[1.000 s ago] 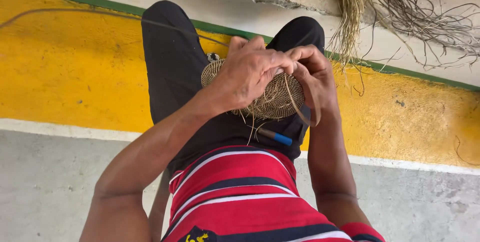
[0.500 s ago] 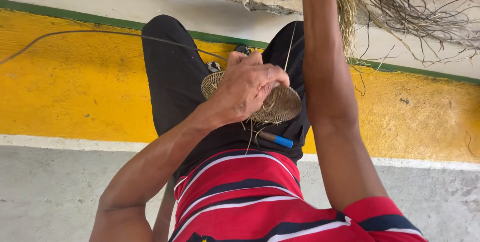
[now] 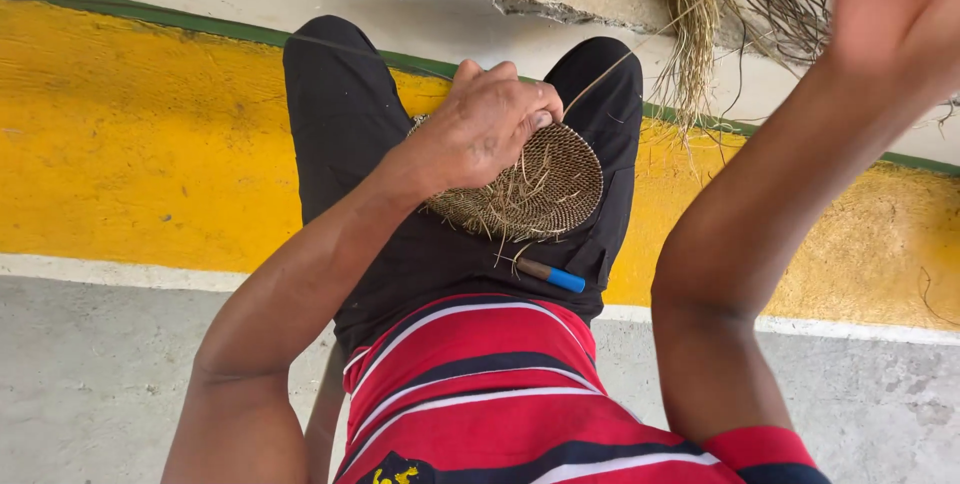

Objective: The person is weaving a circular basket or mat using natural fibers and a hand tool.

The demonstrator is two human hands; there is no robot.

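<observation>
Straw strand (image 3: 640,44), drawn taut from the woven disc (image 3: 540,189) gripped by the left hand (image 3: 490,124), could snap; right hand's grip out of view.

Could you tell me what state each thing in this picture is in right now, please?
Left hand: closed on the woven disc, pressing it to the lap.
Woven disc: unfinished, loose strand ends sticking out.
Strand: stretched taut from the disc up to the right.
Right hand: raised, blurred, grip unclear.
Blue-tipped tool: lying loose on the lap.
Fibre bundle: loose, spread on the ground.
</observation>
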